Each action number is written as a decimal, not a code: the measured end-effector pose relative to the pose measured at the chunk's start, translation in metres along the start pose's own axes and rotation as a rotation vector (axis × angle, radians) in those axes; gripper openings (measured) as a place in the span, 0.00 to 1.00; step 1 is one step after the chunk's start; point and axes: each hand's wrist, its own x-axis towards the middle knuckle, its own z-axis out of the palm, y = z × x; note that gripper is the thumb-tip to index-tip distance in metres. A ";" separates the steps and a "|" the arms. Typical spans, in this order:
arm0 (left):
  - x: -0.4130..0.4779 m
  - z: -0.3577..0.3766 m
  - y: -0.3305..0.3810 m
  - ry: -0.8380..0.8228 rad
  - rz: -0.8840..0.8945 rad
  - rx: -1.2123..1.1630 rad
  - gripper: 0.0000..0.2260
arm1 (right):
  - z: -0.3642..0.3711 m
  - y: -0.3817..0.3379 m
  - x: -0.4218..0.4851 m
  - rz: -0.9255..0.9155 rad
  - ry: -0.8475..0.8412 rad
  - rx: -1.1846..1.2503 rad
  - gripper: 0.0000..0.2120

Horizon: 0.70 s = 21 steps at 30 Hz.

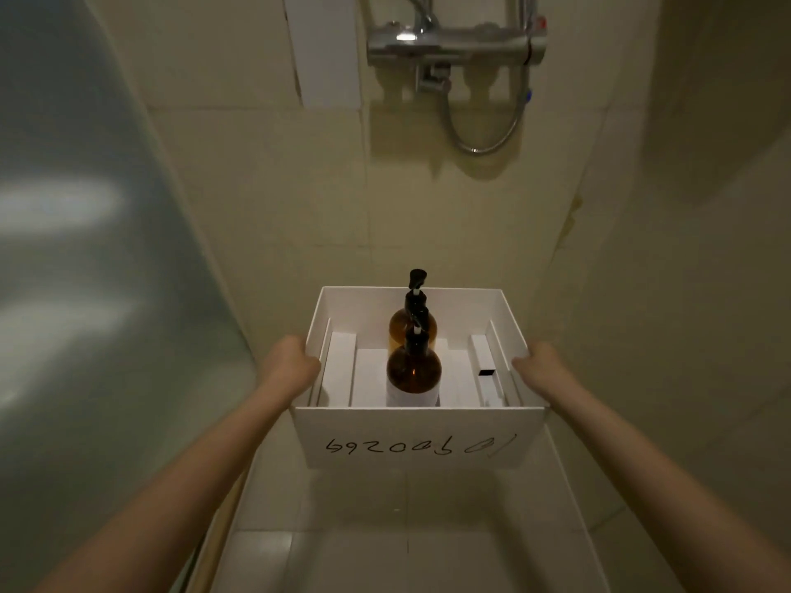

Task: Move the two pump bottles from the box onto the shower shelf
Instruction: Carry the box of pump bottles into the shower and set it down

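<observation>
A white open box [411, 438] with handwritten digits on its near wall hangs in front of me above the shower floor. My left hand [291, 363] grips its left wall and my right hand [541, 368] grips its right wall. Two amber pump bottles with black pumps stand upright inside, one behind the other: the near bottle [413, 370] and the far bottle [402, 325], partly hidden by the near one. White inserts lie around them in the box. A white shelf-like panel [329, 49] is on the back wall at upper left.
A chrome shower mixer [453, 44] with a looped hose [483, 134] is fixed high on the tiled back wall. A frosted glass screen [85, 250] stands at the left, a tiled wall at the right. White tiled floor [406, 528] lies below the box.
</observation>
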 end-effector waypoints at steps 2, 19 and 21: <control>0.005 0.029 -0.018 -0.001 0.003 -0.010 0.12 | 0.023 0.021 0.012 -0.001 0.000 -0.021 0.15; 0.034 0.228 -0.153 0.024 0.000 -0.013 0.09 | 0.198 0.166 0.055 -0.042 0.012 -0.099 0.15; 0.036 0.247 -0.168 0.003 0.004 -0.028 0.09 | 0.215 0.181 0.056 -0.015 0.015 -0.097 0.15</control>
